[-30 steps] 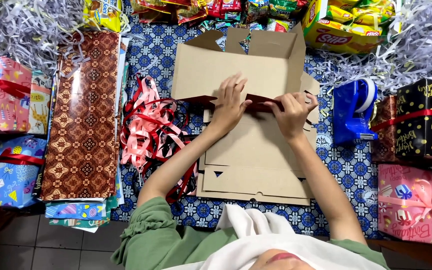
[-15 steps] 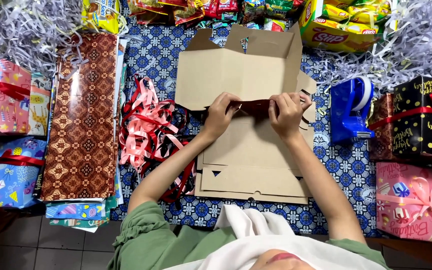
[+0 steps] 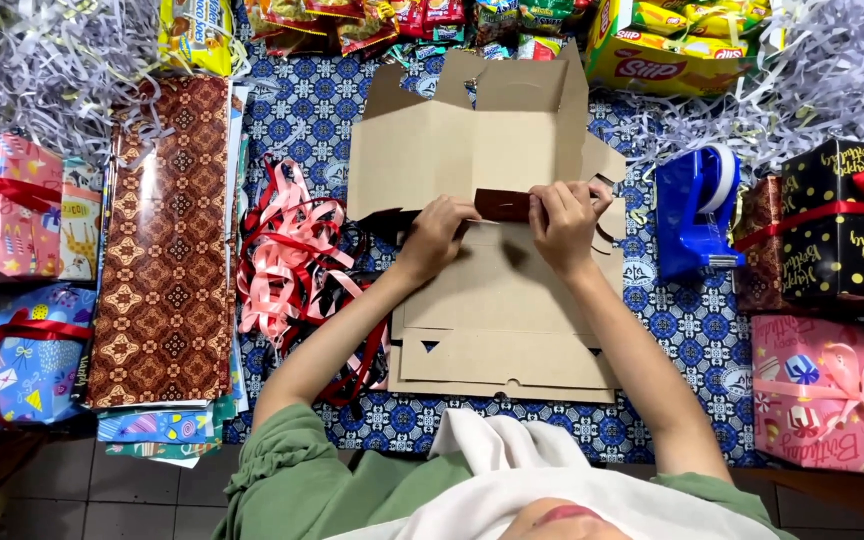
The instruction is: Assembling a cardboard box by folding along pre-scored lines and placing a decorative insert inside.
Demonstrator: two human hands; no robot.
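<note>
At far left sit wrapped gift boxes point(image 3: 7, 205) beside a brown patterned wrapping sheet point(image 3: 162, 240) and tangled pink and red ribbons point(image 3: 287, 260). At centre, the left hand point(image 3: 437, 232) and the right hand point(image 3: 564, 222) both pinch a dark brown strip point(image 3: 502, 205), grip clenched, against a half-folded cardboard box point(image 3: 472, 140) above flat cardboard blanks point(image 3: 502, 340). Right of them stands a blue tape dispenser point(image 3: 694, 212).

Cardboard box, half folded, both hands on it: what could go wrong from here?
1. The cardboard box is only partly folded, its flaps loose; pressed off the crease by the left hand or right hand, a panel might buckle.
2. The ribbons lie tangled right beside the left forearm and could snag.
3. The flat cardboard sheets underneath are stacked unevenly and may slide.
</note>
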